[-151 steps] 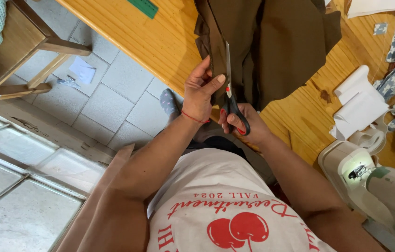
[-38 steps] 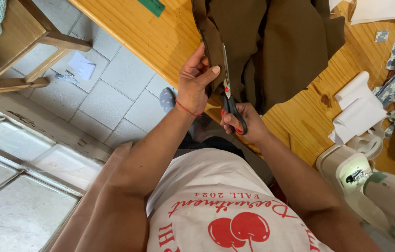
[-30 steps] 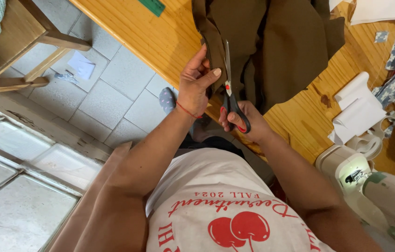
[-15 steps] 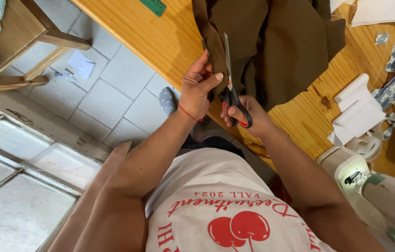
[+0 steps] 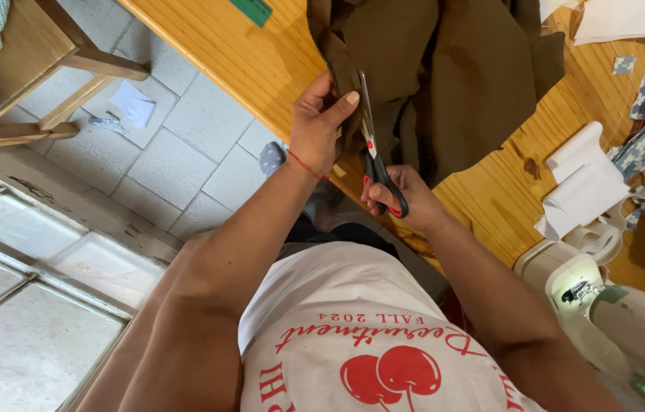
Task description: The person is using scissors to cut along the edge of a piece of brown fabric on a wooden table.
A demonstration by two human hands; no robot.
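While the right hand (image 5: 398,197) grips the scissors (image 5: 374,156), blades now nearly closed after gaping a second ago, the left hand (image 5: 321,126) pinches the brown fabric (image 5: 444,84) edge just beside them on the surface (image 5: 231,53); cut advancing. Blade tips hidden in folds; cut line unclear.

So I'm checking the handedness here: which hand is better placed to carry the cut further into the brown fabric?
Probably the right hand: it grips the black-handled scissors; the left hand pinches the brown fabric.
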